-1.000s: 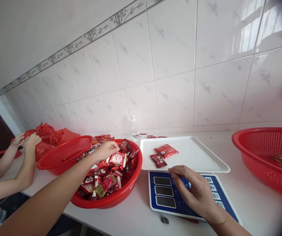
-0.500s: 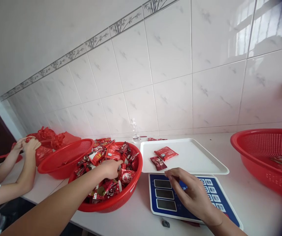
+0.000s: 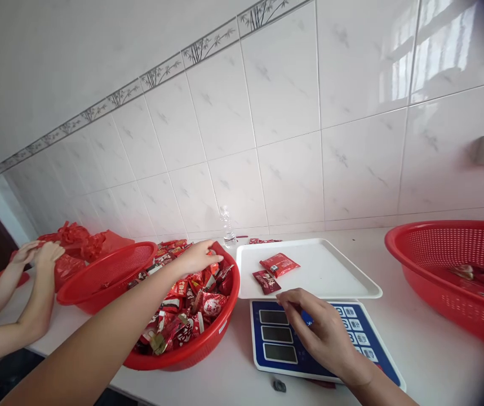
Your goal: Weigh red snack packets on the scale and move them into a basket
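Left hand (image 3: pixel 199 258): loosely curled, picking among sweets in red basket (image 3: pixel 225 327); right hand (image 3: pixel 322 332): empty, relaxed, resting on scale (image 3: pixel 364 338), tray (image 3: pixel 351 282) at twelve o'clock.

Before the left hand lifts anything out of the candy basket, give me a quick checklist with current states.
1. Left hand over the candy basket: ok.
2. Candy gripped in that hand: cannot tell, fingers hide it.
3. White tray has bare space: ok, only two packets lie there.
4. Right hand off the scale: not ok, it rests over the panel.
5. Co-worker's hands away from the basket: ok.
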Tool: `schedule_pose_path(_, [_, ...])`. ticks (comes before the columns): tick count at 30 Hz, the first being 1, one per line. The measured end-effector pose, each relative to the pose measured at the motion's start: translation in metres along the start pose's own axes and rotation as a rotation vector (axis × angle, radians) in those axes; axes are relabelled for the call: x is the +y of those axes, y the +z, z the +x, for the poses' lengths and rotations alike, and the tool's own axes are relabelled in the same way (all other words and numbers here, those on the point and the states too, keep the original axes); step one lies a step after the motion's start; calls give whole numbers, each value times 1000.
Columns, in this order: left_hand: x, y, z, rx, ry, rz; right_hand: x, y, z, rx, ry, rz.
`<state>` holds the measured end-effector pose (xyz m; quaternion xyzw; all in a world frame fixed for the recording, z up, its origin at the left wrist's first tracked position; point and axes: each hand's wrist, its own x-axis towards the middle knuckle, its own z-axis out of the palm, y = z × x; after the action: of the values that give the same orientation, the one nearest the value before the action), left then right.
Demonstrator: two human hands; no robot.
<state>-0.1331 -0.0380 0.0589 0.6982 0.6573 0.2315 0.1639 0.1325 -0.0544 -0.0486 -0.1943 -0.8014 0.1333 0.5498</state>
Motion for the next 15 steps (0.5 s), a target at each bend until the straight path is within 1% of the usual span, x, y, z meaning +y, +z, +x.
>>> schedule_pose_path(3, [21, 22, 16, -29, 56, -138, -1, -2, 0, 22, 8, -7])
schedule_pose_path(6, [36, 47, 33, -92, 90, -242, -1, -4, 2, 51, 19, -13])
schedule_pose_path(9, [44, 69, 47, -95, 67, -182, 1, -6, 3, 98, 38, -17])
schedule_pose_path(12, [47, 84, 56, -43, 2, -104, 2, -8, 4, 149, 65, -12])
schedule_pose_path(15, [47, 89, 61, -43, 7, -193, 3, -9, 6, 180, 72, -7])
